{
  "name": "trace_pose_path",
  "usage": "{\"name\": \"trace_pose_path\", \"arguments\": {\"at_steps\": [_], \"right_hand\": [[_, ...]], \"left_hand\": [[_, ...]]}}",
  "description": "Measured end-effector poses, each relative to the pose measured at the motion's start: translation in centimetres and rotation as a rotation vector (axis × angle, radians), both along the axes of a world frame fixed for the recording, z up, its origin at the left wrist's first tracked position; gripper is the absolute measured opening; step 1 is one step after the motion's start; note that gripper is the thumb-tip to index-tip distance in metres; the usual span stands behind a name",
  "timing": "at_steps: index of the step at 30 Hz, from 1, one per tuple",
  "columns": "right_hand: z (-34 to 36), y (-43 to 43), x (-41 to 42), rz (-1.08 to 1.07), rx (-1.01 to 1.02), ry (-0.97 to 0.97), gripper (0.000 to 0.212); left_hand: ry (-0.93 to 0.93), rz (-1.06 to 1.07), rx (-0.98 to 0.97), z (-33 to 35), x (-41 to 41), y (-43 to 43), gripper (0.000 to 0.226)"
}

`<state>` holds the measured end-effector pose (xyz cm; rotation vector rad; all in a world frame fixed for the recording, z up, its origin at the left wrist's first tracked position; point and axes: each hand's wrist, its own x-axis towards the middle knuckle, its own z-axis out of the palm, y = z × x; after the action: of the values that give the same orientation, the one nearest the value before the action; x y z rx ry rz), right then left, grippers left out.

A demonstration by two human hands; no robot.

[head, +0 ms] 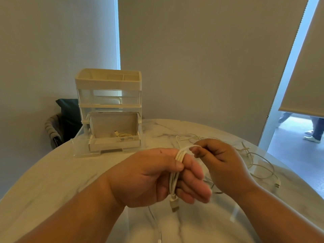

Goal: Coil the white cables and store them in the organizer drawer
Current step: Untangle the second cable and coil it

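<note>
My left hand (157, 178) is held out over the table with a white cable (179, 155) wound in several loops around its straight fingers, the thumb pressing the loops. The plug end (174, 205) hangs below the palm. My right hand (220, 163) pinches the running end of that cable just right of the loops. More loose white cable (261, 165) lies tangled on the table to the right. The clear organizer (108, 95) stands at the back left; its bottom drawer (114, 144) is pulled out and holds a coiled cable (124, 135).
The marble table (70, 181) is round, its edge curving at left and right. A dark chair with a bag (64, 120) stands behind the organizer. A roller blind (305, 67) hangs at right; a person's legs (315, 130) show beyond the glass.
</note>
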<state>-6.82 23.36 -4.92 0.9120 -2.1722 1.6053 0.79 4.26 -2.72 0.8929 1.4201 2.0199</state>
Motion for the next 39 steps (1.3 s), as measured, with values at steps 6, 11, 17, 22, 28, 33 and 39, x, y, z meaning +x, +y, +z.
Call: {"name": "trace_pose_path", "arguments": {"at_steps": [6, 11, 17, 22, 28, 33, 39], "right_hand": [[0.1, 0.5, -1.3, 0.14, -0.345, -0.564, 0.018], [0.6, 1.7, -2.5, 0.16, -0.548, -0.852, 0.007], [0.5, 1.8, -2.7, 0.107, -0.517, -0.624, 0.016], [0.1, 1.9, -2.7, -0.097, -0.222, -0.206, 0.02], [-0.4, 1.6, -2.9, -0.076, -0.149, -0.139, 0.015], [-0.4, 1.8, -3.3, -0.108, -0.09, -0.22, 0.015], [0.7, 1.5, -1.6, 0.239, -0.311, -0.871, 0.006]], "left_hand": [[0.001, -0.088, 0.273, 0.3, -0.6, -0.6, 0.037], [-0.089, 0.025, 0.29, 0.2, -1.2, -1.6, 0.033], [-0.075, 0.097, 0.283, 0.7, -1.1, -2.6, 0.019], [-0.005, 0.23, 0.323, 1.3, -0.9, -3.3, 0.039], [-0.036, 0.17, 0.419, 1.5, -0.8, -3.4, 0.045], [-0.034, 0.174, 0.433, 1.4, -0.6, -2.8, 0.043], [-0.096, 0.392, 0.597, 2.2, -0.1, -2.6, 0.038]]}}
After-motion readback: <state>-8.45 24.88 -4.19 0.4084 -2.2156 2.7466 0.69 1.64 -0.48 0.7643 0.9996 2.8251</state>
